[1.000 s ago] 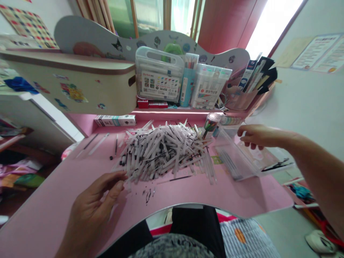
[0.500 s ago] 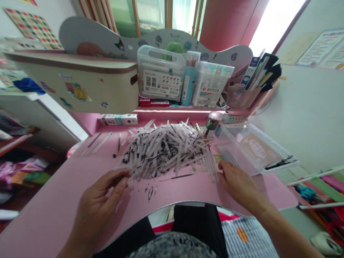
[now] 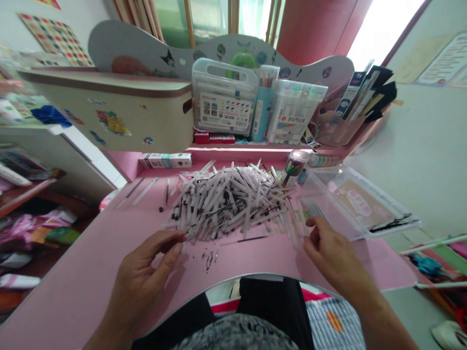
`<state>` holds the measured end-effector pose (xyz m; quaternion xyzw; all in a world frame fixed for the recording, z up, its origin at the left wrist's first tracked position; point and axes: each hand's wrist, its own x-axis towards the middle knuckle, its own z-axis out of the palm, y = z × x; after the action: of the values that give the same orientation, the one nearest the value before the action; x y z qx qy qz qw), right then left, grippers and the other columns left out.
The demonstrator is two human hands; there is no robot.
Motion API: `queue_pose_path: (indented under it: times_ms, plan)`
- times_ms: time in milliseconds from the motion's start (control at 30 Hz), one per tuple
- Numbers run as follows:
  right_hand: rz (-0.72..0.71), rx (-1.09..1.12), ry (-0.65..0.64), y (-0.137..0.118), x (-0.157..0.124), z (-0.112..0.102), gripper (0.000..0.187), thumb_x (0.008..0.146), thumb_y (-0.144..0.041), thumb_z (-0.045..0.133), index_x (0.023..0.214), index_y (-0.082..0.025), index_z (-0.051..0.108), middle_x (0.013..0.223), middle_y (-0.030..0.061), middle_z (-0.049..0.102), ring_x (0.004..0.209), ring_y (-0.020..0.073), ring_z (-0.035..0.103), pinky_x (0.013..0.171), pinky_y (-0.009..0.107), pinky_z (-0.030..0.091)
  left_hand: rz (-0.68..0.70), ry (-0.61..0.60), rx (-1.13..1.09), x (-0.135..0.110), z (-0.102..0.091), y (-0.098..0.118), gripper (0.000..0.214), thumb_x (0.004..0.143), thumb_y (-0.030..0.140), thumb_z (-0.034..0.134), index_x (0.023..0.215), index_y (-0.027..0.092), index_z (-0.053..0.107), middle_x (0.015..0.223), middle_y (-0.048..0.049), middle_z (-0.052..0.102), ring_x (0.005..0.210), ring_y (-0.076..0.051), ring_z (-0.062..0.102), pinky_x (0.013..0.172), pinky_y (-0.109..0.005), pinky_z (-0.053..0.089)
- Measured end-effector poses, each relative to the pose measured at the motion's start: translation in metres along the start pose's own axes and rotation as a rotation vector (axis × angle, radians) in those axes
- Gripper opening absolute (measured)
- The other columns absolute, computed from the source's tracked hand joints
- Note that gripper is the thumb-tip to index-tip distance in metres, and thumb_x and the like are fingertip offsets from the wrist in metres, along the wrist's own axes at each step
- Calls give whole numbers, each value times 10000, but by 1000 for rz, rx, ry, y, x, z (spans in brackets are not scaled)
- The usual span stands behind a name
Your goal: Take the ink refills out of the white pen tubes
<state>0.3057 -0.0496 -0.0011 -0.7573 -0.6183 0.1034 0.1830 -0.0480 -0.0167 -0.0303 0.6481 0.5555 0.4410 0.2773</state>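
At the far left of the pink desk, a few slender pens lie apart from the rest, with a small black piece near them. The left hand comes next, thumb and forefinger slightly parted at the heap's front left edge; whether anything sits between the fingertips I cannot tell. In the middle spreads the heap of white and clear pens, tangled and by far the greater share, so the work in hand looks a long way from finished. Black scraps lie in front of it (too small to identify), beside a thin dark rod. The right hand has its fingers curled at the heap's right edge, close to some clear barrels; its grip, if any, is unclear. Farther right, a little row of greyish sticks lies beside the clear bin, which holds only a few dark strips, seemingly a modest portion dealt with.
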Motion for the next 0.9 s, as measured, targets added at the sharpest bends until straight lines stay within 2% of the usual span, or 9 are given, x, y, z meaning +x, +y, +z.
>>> queue_pose_path:
  times_ms: [67, 200, 267, 333, 433, 533, 633, 767, 900]
  plan:
    - [-123, 208, 7, -17, -11, -4, 198, 864, -191, 515, 1061, -179, 532, 712, -9, 595, 629, 151, 592, 604, 260, 420, -2, -28, -39, 1, 0, 1, 171, 832, 335, 687, 977, 255, 726, 1047, -54, 709, 985, -236, 645, 864, -297, 491]
    - [-425, 506, -166, -67, -28, 12, 217, 833, -108, 520, 1019, -215, 555, 796, -18, 610, 681, 110, 592, 628, 205, 452, -168, -218, -245, 2, 1, 6, 221, 819, 358, 698, 997, 240, 752, 949, -76, 724, 889, -246, 664, 732, -310, 525]
    - [-550, 494, -226, -92, -31, 28, 228, 804, -65, 535, 981, -207, 560, 832, -8, 618, 718, 119, 586, 659, 216, 453, -263, -336, -388, 2, 1, 7, 309, 801, 368, 718, 1076, 228, 744, 962, -94, 726, 849, -250, 668, 693, -323, 529]
    - [-666, 442, -251, -112, -32, 44, 206, 814, -60, 539, 969, -192, 567, 890, 19, 632, 785, 143, 594, 709, 242, 466, -307, -420, -532, 2, 2, 9, 342, 783, 360, 743, 1094, 218, 741, 989, -105, 724, 877, -257, 664, 739, -343, 529]
    - [-765, 385, -281, -129, -28, 57, 192, 874, -122, 562, 1057, -176, 583, 972, 51, 648, 887, 173, 612, 782, 265, 488, -305, -407, -708, 1, 1, 8, 177, 804, 341, 739, 920, 208, 748, 951, -82, 716, 894, -219, 642, 793, -310, 508]
    - [-726, 263, -293, -129, -17, 58, 125, 935, -207, 558, 1040, -181, 621, 975, 56, 644, 902, 177, 623, 793, 265, 499, -299, -302, -819, 3, 0, 4, 174, 852, 366, 692, 797, 200, 682, 809, -38, 677, 731, -145, 587, 662, -234, 471]
    - [-594, -14, -241, -120, -2, 54, 181, 964, -160, 476, 971, -179, 655, 998, 78, 629, 860, 194, 636, 736, 293, 510, -304, -282, -849, 6, -1, -1, 250, 870, 435, 656, 789, 200, 635, 665, -8, 609, 607, -120, 517, 569, -213, 419]
    - [-534, -276, -322, -115, 11, 50, 258, 942, -87, 428, 1005, -155, 669, 1065, 123, 626, 892, 231, 662, 695, 320, 527, -329, -234, -708, 7, 0, 6, 267, 904, 458, 603, 1018, 217, 625, 591, 27, 552, 530, -110, 448, 518, -213, 359]
    - [-534, -332, -347, -118, 14, 54, 295, 923, -56, 412, 999, -149, 682, 1053, 135, 639, 884, 234, 676, 659, 306, 526, -308, -259, -548, 7, -1, 26, 350, 954, 436, 528, 1225, 217, 557, 607, 28, 567, 562, -131, 489, 579, -244, 391]
